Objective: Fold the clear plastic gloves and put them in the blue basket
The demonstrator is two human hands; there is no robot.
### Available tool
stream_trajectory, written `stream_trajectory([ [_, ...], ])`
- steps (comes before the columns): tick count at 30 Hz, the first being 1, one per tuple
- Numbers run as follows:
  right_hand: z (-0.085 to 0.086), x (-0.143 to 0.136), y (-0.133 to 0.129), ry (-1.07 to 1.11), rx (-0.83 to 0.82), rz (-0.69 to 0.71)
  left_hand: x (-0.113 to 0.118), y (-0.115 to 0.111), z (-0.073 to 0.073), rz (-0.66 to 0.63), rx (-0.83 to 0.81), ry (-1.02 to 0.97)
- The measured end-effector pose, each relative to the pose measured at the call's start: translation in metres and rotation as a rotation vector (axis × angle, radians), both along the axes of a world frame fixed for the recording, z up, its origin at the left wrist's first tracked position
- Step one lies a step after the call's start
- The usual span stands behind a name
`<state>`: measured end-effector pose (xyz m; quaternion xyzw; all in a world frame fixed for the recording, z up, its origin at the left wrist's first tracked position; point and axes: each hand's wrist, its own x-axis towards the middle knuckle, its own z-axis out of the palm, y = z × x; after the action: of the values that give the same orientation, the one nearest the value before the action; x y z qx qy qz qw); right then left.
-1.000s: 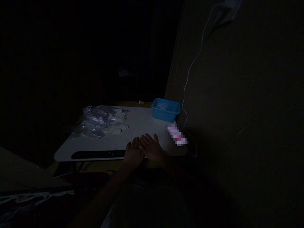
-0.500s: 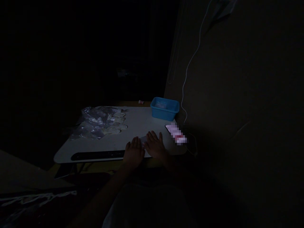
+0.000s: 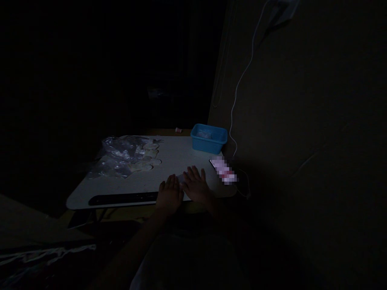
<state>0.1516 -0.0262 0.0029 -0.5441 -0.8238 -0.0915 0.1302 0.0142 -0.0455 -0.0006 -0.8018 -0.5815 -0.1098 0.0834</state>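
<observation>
At the front of a white table, my left hand lies palm down, fingers stretched forward. Beside it on the right, my right hand rests flat with its fingers slightly spread. A small, pale, flat piece shows between and partly under the hands; the dim light hides what it is. To the left lies a crumpled clear plastic bag, and along its right edge are several whitish, finger-like pieces that look like gloves.
A blue plastic basket with something clear inside stands at the back right. A lit phone lies near the right edge. A white cable hangs along the wall. Behind the table is a small pinkish-white object. A black slot runs along the front edge.
The view has shifted very slightly. My right hand's fingers are a little more spread; both hands stay flat in nearly the same place.
</observation>
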Motion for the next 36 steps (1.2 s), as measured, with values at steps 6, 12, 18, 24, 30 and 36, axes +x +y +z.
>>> stream_trajectory([
  [6, -0.005, -0.002, 0.003, -0.001, -0.004, -0.074, 0.000, 0.000, 0.000, -0.002, -0.001, 0.009],
  [12, 0.003, 0.001, -0.003, 0.009, 0.026, 0.022, 0.000, -0.001, 0.000, 0.003, 0.006, -0.010],
  [18, 0.005, 0.002, -0.004, -0.007, 0.022, 0.056, 0.000, -0.002, 0.001, 0.006, -0.024, 0.003],
  [24, -0.003, 0.000, 0.000, 0.011, 0.029, 0.005, 0.001, -0.001, 0.002, 0.013, -0.027, 0.020],
  [30, -0.004, -0.002, 0.002, 0.014, 0.015, -0.065, 0.001, -0.002, 0.003, 0.004, -0.028, 0.021],
  [36, 0.004, 0.001, -0.003, -0.005, 0.008, 0.025, 0.001, -0.002, 0.003, 0.012, -0.025, 0.001],
])
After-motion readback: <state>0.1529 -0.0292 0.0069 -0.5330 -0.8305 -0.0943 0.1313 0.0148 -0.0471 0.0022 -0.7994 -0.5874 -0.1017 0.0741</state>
